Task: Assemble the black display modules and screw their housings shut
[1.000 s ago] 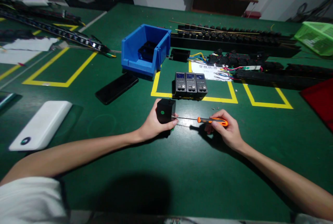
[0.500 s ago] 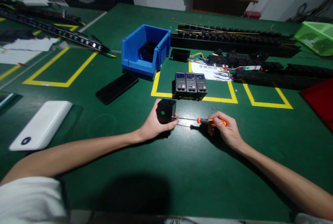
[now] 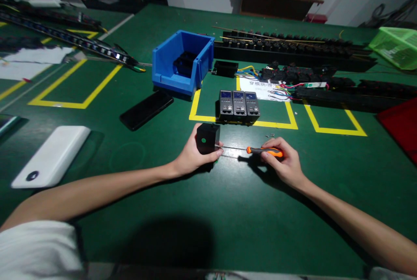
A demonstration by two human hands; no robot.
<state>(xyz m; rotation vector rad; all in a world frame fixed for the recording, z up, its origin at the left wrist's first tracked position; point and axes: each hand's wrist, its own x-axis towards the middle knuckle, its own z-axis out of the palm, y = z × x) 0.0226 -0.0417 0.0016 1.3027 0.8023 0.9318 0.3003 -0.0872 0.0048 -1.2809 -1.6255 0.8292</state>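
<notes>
A black box (image 3: 207,136) with a green dot on its side is gripped in my left hand (image 3: 192,155), thumb along its lower right side. My right hand (image 3: 285,163) holds an orange and black screwdriver (image 3: 265,151) by the handle, level, fingers wrapped on it. The screwdriver's thin shaft reaches left to the right face of the black box; its very tip is too small to make out. Behind the box, three dark modules (image 3: 239,105) with small blue screens stand side by side. Small screws (image 3: 272,135) lie on the green table (image 3: 228,215) above the screwdriver.
A blue bin (image 3: 176,81) with black parts stands behind my left hand. A black phone (image 3: 146,110) and a white power bank (image 3: 52,156) lie at left. Long black strips (image 3: 293,54) with wires run across the back right. A green basket (image 3: 395,47) and a red object (image 3: 402,126) are at right.
My right hand's fingers have shifted on the screwdriver handle, and more of its orange and black side now shows. My left hand and the black box have barely moved.
</notes>
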